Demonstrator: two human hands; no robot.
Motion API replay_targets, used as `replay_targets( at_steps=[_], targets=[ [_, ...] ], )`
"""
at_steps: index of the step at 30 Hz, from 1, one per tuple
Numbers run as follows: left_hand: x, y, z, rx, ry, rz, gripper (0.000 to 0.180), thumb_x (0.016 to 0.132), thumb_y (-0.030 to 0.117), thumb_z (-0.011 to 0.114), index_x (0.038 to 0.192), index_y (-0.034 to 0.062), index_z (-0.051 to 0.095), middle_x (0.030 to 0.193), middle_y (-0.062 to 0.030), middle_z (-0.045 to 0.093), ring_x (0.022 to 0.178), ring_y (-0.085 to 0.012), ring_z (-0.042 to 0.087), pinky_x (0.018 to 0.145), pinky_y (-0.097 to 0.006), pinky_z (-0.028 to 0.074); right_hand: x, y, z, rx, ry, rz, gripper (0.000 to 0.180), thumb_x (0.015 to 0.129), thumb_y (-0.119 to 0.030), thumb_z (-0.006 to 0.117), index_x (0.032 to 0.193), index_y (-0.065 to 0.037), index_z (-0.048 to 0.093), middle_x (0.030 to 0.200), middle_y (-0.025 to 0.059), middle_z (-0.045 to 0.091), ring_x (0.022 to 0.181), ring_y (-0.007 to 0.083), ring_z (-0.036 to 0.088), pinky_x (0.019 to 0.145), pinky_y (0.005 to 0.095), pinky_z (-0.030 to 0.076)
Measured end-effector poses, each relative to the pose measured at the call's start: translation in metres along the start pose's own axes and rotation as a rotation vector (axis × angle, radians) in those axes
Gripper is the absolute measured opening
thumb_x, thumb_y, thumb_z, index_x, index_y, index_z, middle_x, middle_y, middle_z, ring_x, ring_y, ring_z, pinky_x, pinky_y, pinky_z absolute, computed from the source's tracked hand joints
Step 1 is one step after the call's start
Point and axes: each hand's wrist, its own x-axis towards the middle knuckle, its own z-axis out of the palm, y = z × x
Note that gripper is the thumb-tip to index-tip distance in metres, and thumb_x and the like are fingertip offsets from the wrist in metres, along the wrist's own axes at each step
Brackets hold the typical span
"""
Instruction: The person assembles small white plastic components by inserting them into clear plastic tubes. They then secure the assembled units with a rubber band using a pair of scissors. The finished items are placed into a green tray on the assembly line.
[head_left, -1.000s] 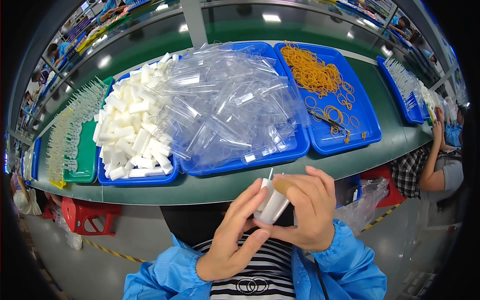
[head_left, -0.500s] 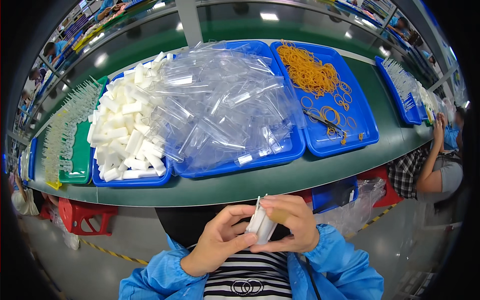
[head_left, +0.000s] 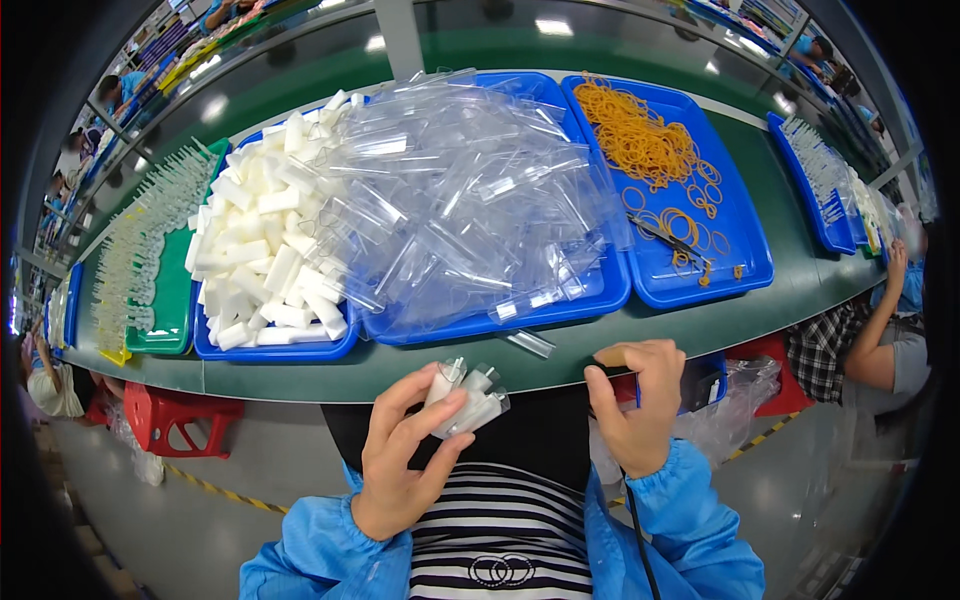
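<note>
My left hand (head_left: 405,450) pinches a small bundle of clear plastic tubes with white pieces inside (head_left: 470,402) between thumb and fingers, just off the table's near edge. My right hand (head_left: 645,405) is raised to the right of the bundle, thumb and fingers apart, holding nothing. A tan covering (head_left: 612,357) shows at one of its fingertips. Between the hands, a single clear plastic tube (head_left: 530,343) lies on the table's near edge. Beyond it stands a blue tray (head_left: 590,311) heaped with clear plastic tubes (head_left: 460,200).
White foam blocks (head_left: 270,235) fill a blue tray at left, beside a green tray (head_left: 170,335) with spiky clear parts. A right-hand blue tray (head_left: 740,250) holds orange rubber bands (head_left: 640,135) and tweezers (head_left: 665,235). A red stool (head_left: 180,415) stands below; a co-worker (head_left: 870,340) sits at right.
My right hand has let go of the bundle and moved right, fingers parting. My left hand has shifted left and up with the bundle. A single tube now lies on the table edge.
</note>
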Motion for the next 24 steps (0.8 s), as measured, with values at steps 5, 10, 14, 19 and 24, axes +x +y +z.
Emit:
replay_targets(
  at_steps=[5,10,14,19,24],
  targets=[
    [-0.004,-0.002,-0.006,0.018,-0.052,0.016,0.049,0.078,-0.005,0.076,0.124,0.0027,0.061,0.136,-0.0225,0.048,0.121,-0.0337,0.057,0.101,-0.041,0.048,0.015,-0.014,0.018,-0.135,-0.075,-0.244,0.036,0.073,-0.013,0.081,0.105,-0.006,0.066,0.101,0.0015,0.068,0.09,0.0211,0.06,0.081,0.0376,0.04],
    [-0.006,-0.002,-0.008,-0.059,-0.079,0.023,0.05,0.078,-0.003,0.078,0.124,0.0027,0.061,0.136,-0.0231,0.048,0.12,-0.0338,0.057,0.1,-0.042,0.049,0.032,-0.025,0.023,-0.143,-0.248,-0.276,0.043,0.074,-0.008,0.077,0.114,-0.002,0.066,0.095,0.0039,0.065,0.085,0.0204,0.059,0.077,0.0351,0.043],
    [-0.008,0.0,-0.008,-0.161,-0.016,-0.033,0.051,0.076,0.001,0.081,0.125,0.0077,0.067,0.135,-0.0185,0.052,0.116,-0.0298,0.059,0.097,-0.037,0.051,0.041,-0.03,-0.004,-0.18,-0.41,-0.296,0.047,0.072,-0.003,0.074,0.118,-0.003,0.064,0.09,0.0057,0.06,0.081,0.0238,0.057,0.073,0.037,0.044],
    [-0.004,0.003,-0.004,-0.147,-0.06,-0.003,0.055,0.074,0.005,0.083,0.126,0.0085,0.066,0.134,-0.0166,0.053,0.113,-0.028,0.061,0.093,-0.036,0.054,0.032,-0.036,-0.029,0.468,-0.392,0.218,0.038,0.078,0.004,0.072,0.114,-0.002,0.061,0.102,0.0098,0.062,0.089,0.0173,0.061,0.079,0.0287,0.049],
    [0.004,0.008,0.001,-0.215,-0.086,-0.004,0.057,0.073,0.005,0.083,0.127,0.0086,0.065,0.134,-0.0167,0.053,0.114,-0.029,0.061,0.093,-0.037,0.055,0.022,-0.053,-0.027,0.365,-0.427,0.007,0.037,0.073,-0.003,0.077,0.107,-0.008,0.064,0.115,0.004,0.07,0.106,0.0255,0.061,0.091,0.0389,0.042]
  ],
)
